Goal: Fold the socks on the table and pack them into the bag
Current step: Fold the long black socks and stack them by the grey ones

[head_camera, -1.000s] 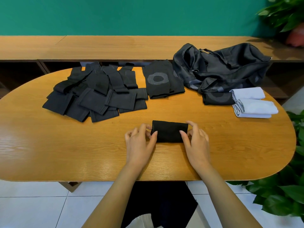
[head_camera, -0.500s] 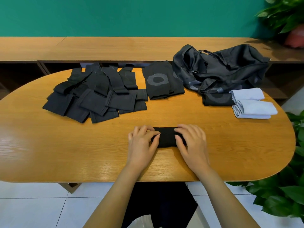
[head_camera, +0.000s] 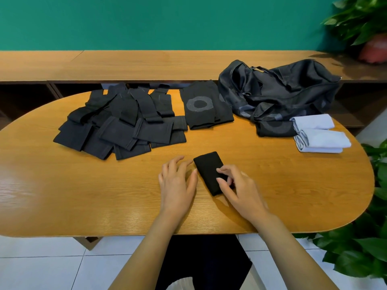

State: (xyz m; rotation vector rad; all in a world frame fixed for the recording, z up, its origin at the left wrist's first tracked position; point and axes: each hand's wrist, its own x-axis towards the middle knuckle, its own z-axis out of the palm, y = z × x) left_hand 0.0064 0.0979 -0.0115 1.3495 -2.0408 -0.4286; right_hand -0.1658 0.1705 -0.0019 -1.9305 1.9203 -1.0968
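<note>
Head view looks down on an oval wooden table [head_camera: 83,195], where a small folded black sock bundle [head_camera: 207,168] lies flat close to the middle of the near edge, turned at a slant so that one short end points to the far left and the other to the near right. The right hand [head_camera: 243,191] grasps this bundle at its near right end, with curled fingertips [head_camera: 219,169] set on its top face and the thumb pinching the cloth beside them. The left hand [head_camera: 178,185] rests just beside the bundle's left long side, released, its fingers loosely spread over the wood and its thumb tip at the bundle's edge; whether it actually touches cannot be told. Toward the far left part of the table sprawls a loose heap of unfolded black socks [head_camera: 117,126], and just to its right, at the far edge, sits a neat stack of black socks with a grey ring pattern [head_camera: 200,107]. A crumpled black fabric bag [head_camera: 289,88] lies at the far right edge, touching that stack. Against the bag's near side lies a folded black sock with a grey ring [head_camera: 272,129], and touching it on the right, near the table's right end, are two rolled pale blue socks [head_camera: 322,135].
</note>
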